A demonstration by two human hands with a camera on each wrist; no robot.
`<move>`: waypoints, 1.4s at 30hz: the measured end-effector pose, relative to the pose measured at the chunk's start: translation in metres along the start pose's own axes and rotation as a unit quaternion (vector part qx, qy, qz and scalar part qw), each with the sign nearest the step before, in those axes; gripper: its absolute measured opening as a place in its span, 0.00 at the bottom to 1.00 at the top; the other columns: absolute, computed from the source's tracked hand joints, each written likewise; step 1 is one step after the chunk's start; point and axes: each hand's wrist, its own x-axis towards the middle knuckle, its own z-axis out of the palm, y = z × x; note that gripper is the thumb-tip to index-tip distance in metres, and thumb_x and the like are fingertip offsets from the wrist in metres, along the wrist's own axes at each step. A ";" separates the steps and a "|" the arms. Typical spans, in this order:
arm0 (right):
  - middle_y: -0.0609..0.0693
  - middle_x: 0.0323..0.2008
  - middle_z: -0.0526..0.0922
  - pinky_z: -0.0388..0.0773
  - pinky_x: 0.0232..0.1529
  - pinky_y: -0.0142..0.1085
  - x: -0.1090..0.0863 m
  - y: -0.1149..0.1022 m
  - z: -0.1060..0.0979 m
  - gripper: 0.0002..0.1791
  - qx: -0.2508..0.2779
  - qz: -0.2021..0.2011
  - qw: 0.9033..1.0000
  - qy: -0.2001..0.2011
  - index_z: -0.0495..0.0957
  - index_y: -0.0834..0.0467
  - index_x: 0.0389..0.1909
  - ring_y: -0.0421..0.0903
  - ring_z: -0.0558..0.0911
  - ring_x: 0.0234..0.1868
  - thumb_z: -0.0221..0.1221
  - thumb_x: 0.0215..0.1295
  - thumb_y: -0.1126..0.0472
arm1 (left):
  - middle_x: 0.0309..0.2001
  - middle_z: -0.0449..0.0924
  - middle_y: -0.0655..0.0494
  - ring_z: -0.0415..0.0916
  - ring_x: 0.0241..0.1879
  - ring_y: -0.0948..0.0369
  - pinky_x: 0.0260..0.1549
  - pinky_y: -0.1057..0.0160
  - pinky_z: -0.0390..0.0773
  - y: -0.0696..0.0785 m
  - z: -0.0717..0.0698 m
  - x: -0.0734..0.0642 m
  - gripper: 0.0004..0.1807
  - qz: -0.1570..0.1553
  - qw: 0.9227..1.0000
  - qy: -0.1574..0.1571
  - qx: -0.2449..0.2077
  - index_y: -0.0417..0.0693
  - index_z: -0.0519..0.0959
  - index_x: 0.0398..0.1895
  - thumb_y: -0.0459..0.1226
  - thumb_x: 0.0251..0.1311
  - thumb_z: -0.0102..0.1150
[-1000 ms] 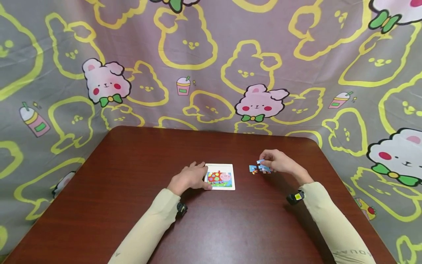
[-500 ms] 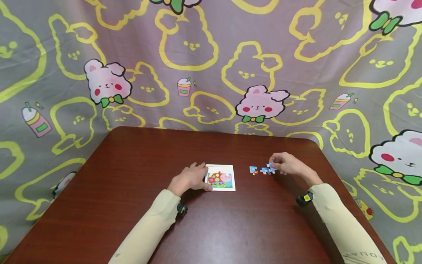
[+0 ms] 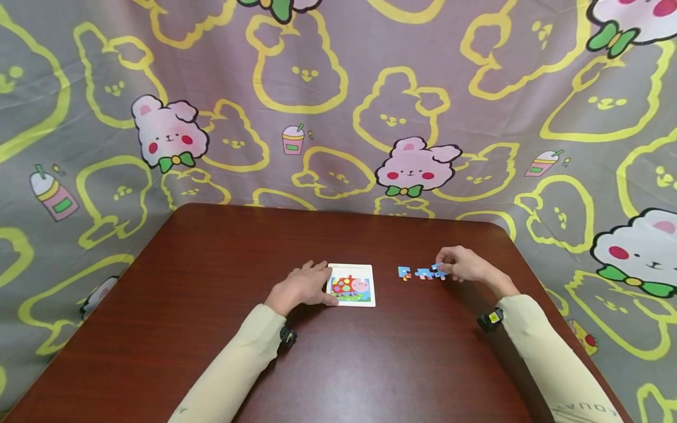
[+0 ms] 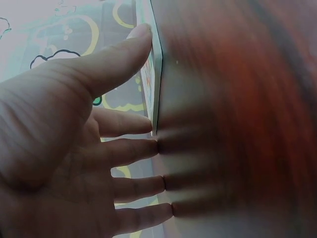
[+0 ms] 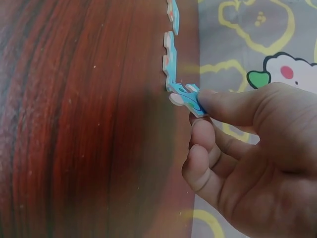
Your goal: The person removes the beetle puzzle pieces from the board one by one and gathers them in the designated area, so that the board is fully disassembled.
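A white-framed jigsaw board lies mid-table, its picture showing a red spotted body and a pink face. My left hand lies at its left edge. In the left wrist view, the thumb rests on the board, with the other fingers straight and their tips down at the table. My right hand, right of the board, pinches a blue puzzle piece between thumb and forefinger. That piece is tilted, close to a flat-lying blue puzzle piece. Further left lies another puzzle piece with some red and yellow.
The dark brown wooden table carries the board and the loose pieces. Behind it hangs a grey curtain with yellow outlines and white cartoon heads. A black wrist device sits on the right forearm, another wrist device on the left.
My right hand has moved to the right with the pinched puzzle piece, away from the other loose pieces, which now show more fully. My left hand has stayed on the board.
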 end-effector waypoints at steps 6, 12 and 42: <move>0.52 0.27 0.77 0.74 0.21 0.36 -0.002 0.008 0.000 0.04 -0.004 0.007 1.000 0.002 0.77 0.61 0.40 0.45 0.74 0.21 0.56 0.70 0.65 | 0.77 0.55 0.46 0.50 0.75 0.40 0.70 0.40 0.58 -0.001 0.003 0.000 0.46 -0.001 1.000 -0.002 0.003 0.49 0.63 0.73 0.59 0.55 0.65; 0.52 0.26 0.78 0.75 0.20 0.37 -0.003 0.016 -0.001 0.05 0.002 0.009 1.000 -0.005 0.77 0.61 0.40 0.45 0.75 0.20 0.57 0.70 0.64 | 0.76 0.55 0.46 0.49 0.76 0.40 0.70 0.40 0.57 -0.002 0.000 -0.001 0.46 0.002 1.000 -0.003 -0.010 0.48 0.63 0.73 0.58 0.55 0.66; 0.53 0.24 0.77 0.74 0.21 0.37 0.000 -0.014 -0.003 0.08 -0.074 0.022 0.997 0.016 0.77 0.59 0.41 0.45 0.74 0.18 0.57 0.70 0.58 | 0.77 0.51 0.43 0.46 0.77 0.42 0.71 0.40 0.55 -0.004 0.000 -0.004 0.47 -0.012 1.000 -0.012 -0.012 0.52 0.60 0.75 0.60 0.56 0.65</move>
